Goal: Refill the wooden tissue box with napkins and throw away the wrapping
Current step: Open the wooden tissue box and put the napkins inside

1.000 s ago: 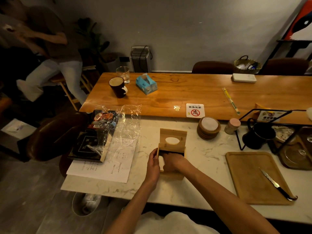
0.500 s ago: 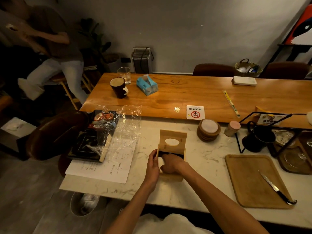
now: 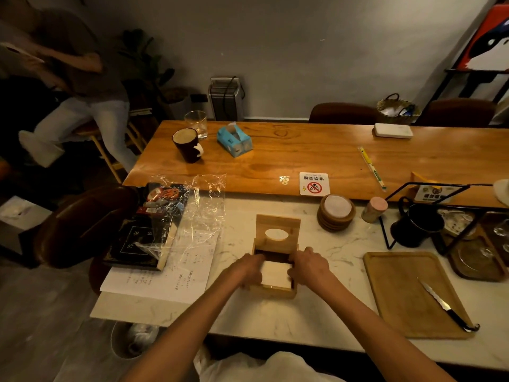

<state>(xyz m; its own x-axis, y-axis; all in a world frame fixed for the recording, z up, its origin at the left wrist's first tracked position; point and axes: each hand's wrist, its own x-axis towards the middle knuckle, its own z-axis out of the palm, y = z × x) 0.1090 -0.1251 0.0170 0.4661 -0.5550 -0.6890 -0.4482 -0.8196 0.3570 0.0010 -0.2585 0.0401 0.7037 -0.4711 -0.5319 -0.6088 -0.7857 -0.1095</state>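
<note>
The wooden tissue box (image 3: pixel 275 293) stands on the marble counter in front of me. Its lid (image 3: pixel 277 226), with an oval hole, is pushed back and leaves the box open. A white stack of napkins (image 3: pixel 276 274) lies inside. My left hand (image 3: pixel 246 271) clasps the left wall, its fingers curled over the edge beside the napkins. On the right wall sits my right hand (image 3: pixel 309 267), gripping it the same way. The clear plastic wrapping (image 3: pixel 205 205) lies crumpled to the left, over a dark box and a paper sheet.
A wooden board (image 3: pixel 399 293) with a knife (image 3: pixel 446 307) lies to the right. Coasters (image 3: pixel 336 213), a small pink-topped jar (image 3: pixel 374 209) and a black jug (image 3: pixel 416 227) stand behind. A bin (image 3: pixel 132 340) sits on the floor at lower left. A person sits at far left.
My right hand has come out of the box and now holds its right wall, uncovering the napkins. My left hand has shifted in against the left wall.
</note>
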